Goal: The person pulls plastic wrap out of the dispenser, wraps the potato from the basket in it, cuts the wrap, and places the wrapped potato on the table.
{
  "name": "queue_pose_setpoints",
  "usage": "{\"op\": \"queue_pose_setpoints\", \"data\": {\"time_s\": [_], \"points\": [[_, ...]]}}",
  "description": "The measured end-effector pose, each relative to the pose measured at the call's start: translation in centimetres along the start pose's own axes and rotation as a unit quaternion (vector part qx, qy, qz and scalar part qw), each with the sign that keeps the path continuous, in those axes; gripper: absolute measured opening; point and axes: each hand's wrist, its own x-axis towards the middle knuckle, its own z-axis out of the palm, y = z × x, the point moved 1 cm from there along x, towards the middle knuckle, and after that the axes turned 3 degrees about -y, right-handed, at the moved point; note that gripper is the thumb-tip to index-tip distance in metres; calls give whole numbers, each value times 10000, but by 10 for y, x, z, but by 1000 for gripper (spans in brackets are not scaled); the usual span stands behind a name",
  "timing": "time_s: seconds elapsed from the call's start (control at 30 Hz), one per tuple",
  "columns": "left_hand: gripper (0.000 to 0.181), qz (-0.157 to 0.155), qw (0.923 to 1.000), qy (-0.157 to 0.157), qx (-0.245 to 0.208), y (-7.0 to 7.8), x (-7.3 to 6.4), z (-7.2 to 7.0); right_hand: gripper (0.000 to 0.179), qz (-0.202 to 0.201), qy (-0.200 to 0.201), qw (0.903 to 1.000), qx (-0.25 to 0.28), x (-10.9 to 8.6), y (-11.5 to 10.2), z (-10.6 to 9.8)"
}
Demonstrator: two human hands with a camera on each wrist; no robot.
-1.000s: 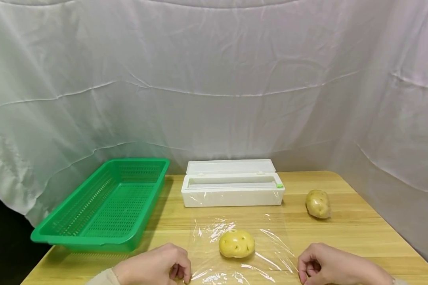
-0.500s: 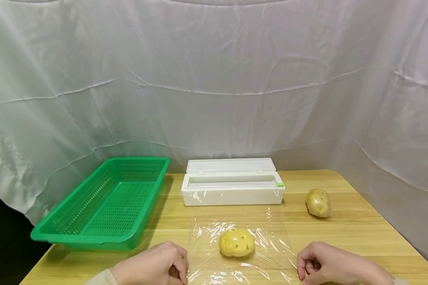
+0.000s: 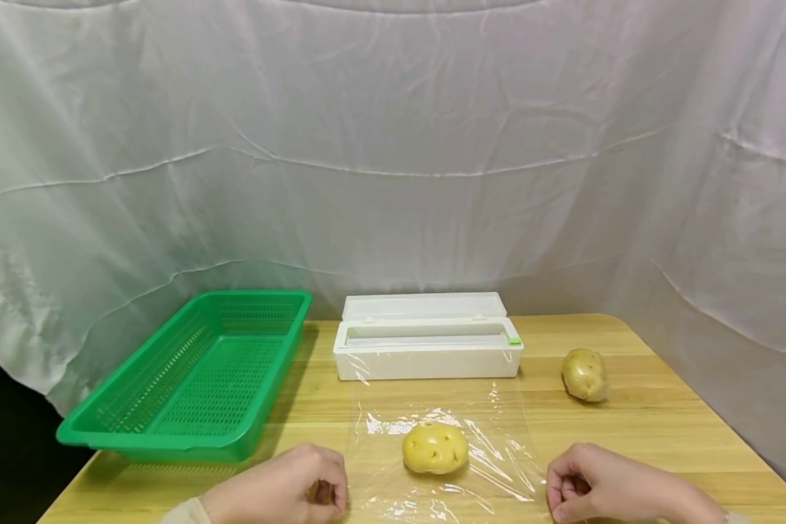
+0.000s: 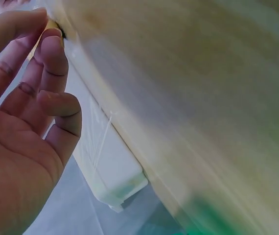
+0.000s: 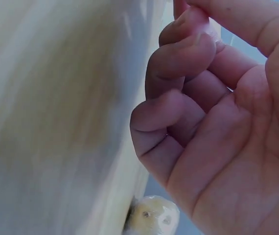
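A yellow potato (image 3: 435, 447) lies on a sheet of clear plastic wrap (image 3: 498, 469) spread over the wooden table. The wrap runs back to a white wrap dispenser box (image 3: 428, 364), whose lid stands raised. My left hand (image 3: 282, 486) pinches the sheet's near left edge between thumb and curled fingers. At the near right edge, my right hand (image 3: 618, 482) pinches it the same way. Neither hand touches the potato. Both wrist views show curled fingers; the left hand (image 4: 29, 112) and the right hand (image 5: 218, 117) partly hide the film's edges there.
A green plastic basket (image 3: 239, 440) with a perforated floor stands at the left. Toward the right rear lies a second potato (image 3: 584, 375) with film around it. Grey cloth (image 3: 393, 145) hangs behind the table (image 3: 681, 429).
Both hands stay almost in place, with only tiny shifts. Glints and wrinkles on the wrap have changed around the potato, which has not moved on the table.
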Motion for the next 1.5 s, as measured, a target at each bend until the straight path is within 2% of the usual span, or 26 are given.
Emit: {"op": "queue_pose_setpoints", "data": {"time_s": [0.17,0.33,0.43,0.6,0.73,0.87,1.03,1.5], "points": [[14,-238,9990,262,-271,-1,-2,-4,9,-161,152,9992,-346,-1,-4,-6],[16,-105,9969,721,-300,-4,-2,-7,10,-148,250,9984,-481,0,-7,-14],[19,-133,9943,1017,-294,-7,0,-8,11,-181,381,9974,-591,1,-8,-19],[23,-452,9892,1372,-244,-9,2,-11,14,-467,709,9915,-987,2,-7,-26],[21,-694,9851,1549,-287,-11,3,-11,14,-578,787,9908,-931,4,-8,-29],[19,-1001,9806,1627,-443,-14,5,-11,12,-575,727,9935,-660,6,-6,-33],[17,-1370,9759,1623,-499,-17,9,-12,12,-588,727,9939,-591,9,-4,-36],[16,-1864,9695,1523,-462,-24,20,-11,7,-347,737,9929,-869,18,8,-42]]}}
